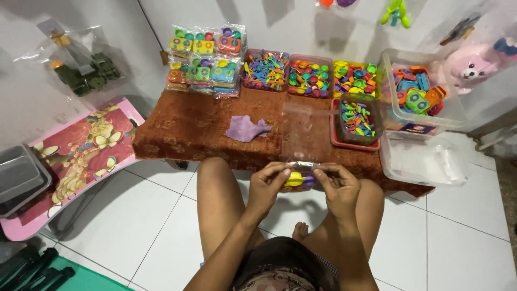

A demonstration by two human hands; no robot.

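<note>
Left hand point(267, 186) and right hand point(336, 185) pinch a clear bag point(300, 141) holding a toy point(298, 180); loose grip risks spilling.

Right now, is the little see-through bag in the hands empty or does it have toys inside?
Not empty. The clear bag, pinched by the left hand and right hand, shows yellow and purple toy pieces inside.
</note>
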